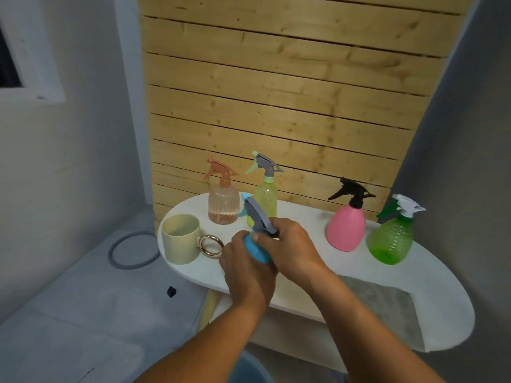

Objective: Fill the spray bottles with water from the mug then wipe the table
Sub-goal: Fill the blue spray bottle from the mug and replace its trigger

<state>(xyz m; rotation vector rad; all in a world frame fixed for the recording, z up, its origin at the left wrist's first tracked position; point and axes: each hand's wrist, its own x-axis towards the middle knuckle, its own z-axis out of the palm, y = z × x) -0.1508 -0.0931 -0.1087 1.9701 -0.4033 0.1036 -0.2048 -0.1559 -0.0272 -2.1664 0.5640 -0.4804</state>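
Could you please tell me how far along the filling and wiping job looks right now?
Possibly done: the peach bottle shows liquid low inside. In hand: the left hand holds the blue bottle while the right hand grips its grey sprayer head, which is tilted. Left: the other bottles' levels are unclear, and the grey cloth lies untouched on the table.

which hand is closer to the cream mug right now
Left. The left hand grips the blue bottle just right of the mug; the right hand holds the bottle's sprayer head, farther right.
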